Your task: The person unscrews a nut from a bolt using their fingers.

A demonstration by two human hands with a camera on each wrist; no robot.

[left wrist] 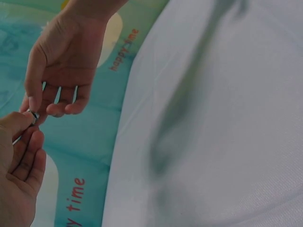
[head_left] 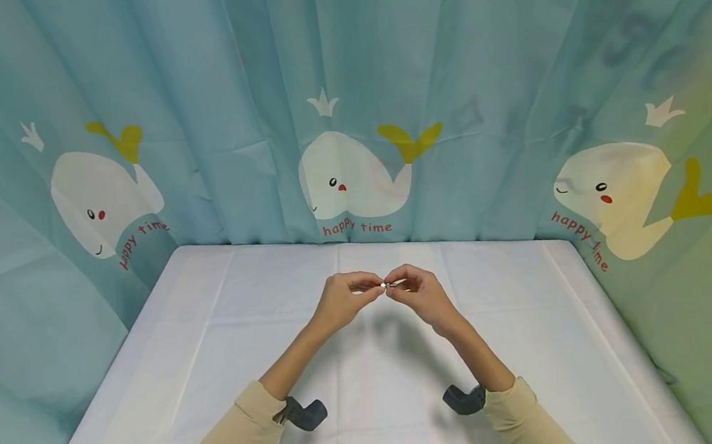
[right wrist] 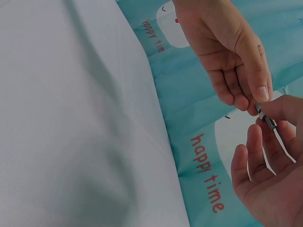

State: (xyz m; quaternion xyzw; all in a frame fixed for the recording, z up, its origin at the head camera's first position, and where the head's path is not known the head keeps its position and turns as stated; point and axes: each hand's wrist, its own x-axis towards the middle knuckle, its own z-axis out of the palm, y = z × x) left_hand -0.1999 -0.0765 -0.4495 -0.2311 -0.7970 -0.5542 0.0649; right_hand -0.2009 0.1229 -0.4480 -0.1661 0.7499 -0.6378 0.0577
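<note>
Both hands meet in midair over the table in the head view, fingertip to fingertip. My right hand pinches a small metal bolt with a ridged, dark grey shank between thumb and fingers. At the bolt's end, the thumb and index finger of my left hand pinch a small silvery nut-like piece. The piece and the bolt are in line and close together; fingertips hide part of both. In the left wrist view, a bit of shiny metal shows between the thumbs. The other fingers of both hands are loosely bent.
A white cloth covers the table, with shadows of the arms on it. Blue-green curtains printed with whales hang behind the table and at its sides. Dark curved wrist mounts stick out inward from both beige sleeves.
</note>
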